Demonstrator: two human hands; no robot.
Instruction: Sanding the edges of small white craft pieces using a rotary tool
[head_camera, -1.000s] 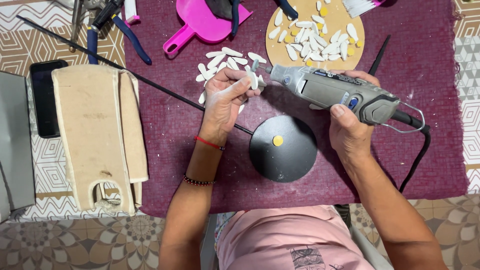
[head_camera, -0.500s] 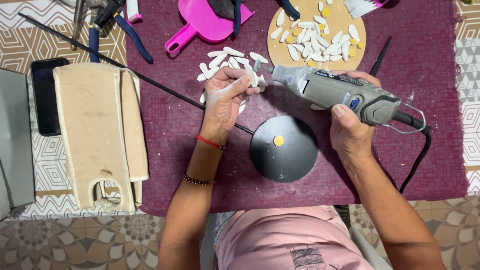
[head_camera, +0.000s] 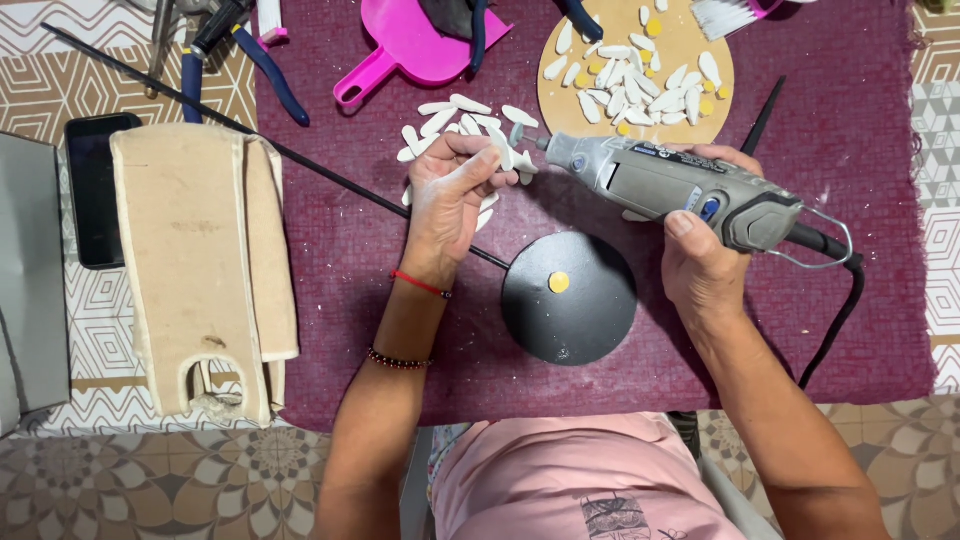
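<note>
On the maroon cloth (head_camera: 400, 330) covering the desk, centre of view, I see both hands working close together. Left hand (head_camera: 452, 195) has its fingers closed on a small white petal-shaped piece (head_camera: 503, 152), pinched betw. thumb and fingertips and held just above the cloth; wrist carries a red cord bracelet (head_camera: 420, 284), w/ a dark bead bracelet (head_camera: 398, 360) further up the forearm. Right hand (head_camera: 705, 265) has fingers wrapped tight round a grey rotary tool (head_camera: 665, 185), held roughly horizontal, nose pointing left; its tip sits right at the white piece, touching or nearly so, I can't tell which. Black cord (head_camera: 835, 310) runs off the tool's rear and down the right side. Just beside the left hand, a loose pile of white petal pieces (head_camera: 450, 118) lies on the cloth. Up top, a round wooden disc (head_camera: 690, 45) holds more white pieces plus a few small yellow ones. Below the hands sits a black round base (head_camera: 570, 305) w/ a yellow dot at its centre; a thin black rod (head_camera: 250, 135) runs diagonally from the upper left toward it. Pink dustpan (head_camera: 415, 45) at top, blue-handled pliers (head_camera: 265, 70) near it. Left of the cloth, on patterned tiling: a pale foam block (head_camera: 195, 270) w/ a notch at the bottom, and a dark phone (head_camera: 92, 190) just beside it.
</note>
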